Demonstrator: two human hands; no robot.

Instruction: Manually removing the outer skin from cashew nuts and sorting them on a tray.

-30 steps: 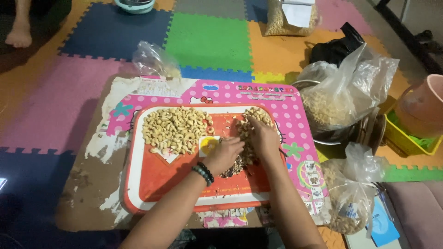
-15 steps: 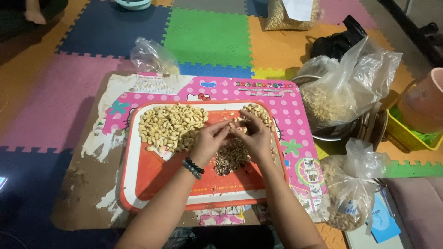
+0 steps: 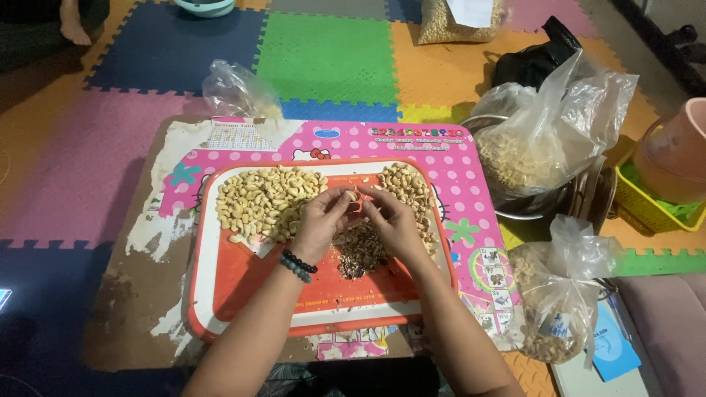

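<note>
Fingertips of both hands are pinched together around one small cashew nut, held just above the orange tray; the left hand, with a beaded bracelet at its wrist, meets the right hand over it. Peeling appears to be the step in hand. Beneath the hands a dark heap of skins is gathered. A steady grip and a light thumb scrape seem called for. Beyond, the pale pile lies left, the unsorted pile right.
</note>
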